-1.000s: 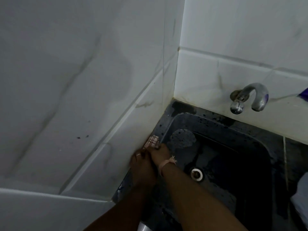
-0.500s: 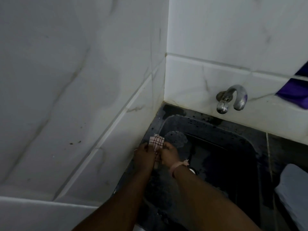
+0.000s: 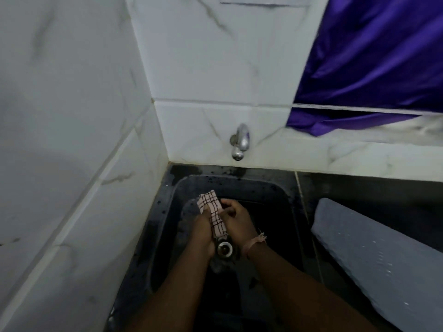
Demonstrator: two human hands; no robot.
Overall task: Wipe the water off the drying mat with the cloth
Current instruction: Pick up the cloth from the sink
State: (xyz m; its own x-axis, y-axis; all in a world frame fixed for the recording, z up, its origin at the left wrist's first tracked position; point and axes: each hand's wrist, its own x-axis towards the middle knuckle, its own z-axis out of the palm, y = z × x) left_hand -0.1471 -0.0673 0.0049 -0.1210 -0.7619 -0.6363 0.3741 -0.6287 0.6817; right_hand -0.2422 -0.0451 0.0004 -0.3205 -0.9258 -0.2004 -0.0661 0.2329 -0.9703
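Observation:
A small pink checked cloth (image 3: 212,213) is bunched between both hands over the dark sink (image 3: 275,195). My left hand (image 3: 202,232) grips its lower part, fingers curled round it. My right hand (image 3: 237,219), with a pale thread band at the wrist, grips it from the right side. The upper end of the cloth sticks out above the hands. The grey drying mat (image 3: 381,257) lies on the counter to the right of the sink, with small water drops on it.
A chrome tap (image 3: 240,141) juts from the white tiled wall above the sink. The round drain (image 3: 224,248) shows just below the hands. White tiles close the left side. A purple cloth (image 3: 374,68) hangs at the upper right.
The view has swung right, so the mat and the purple cloth show more. Both hands have moved from the sink's left rim to over the drain, still holding the cloth.

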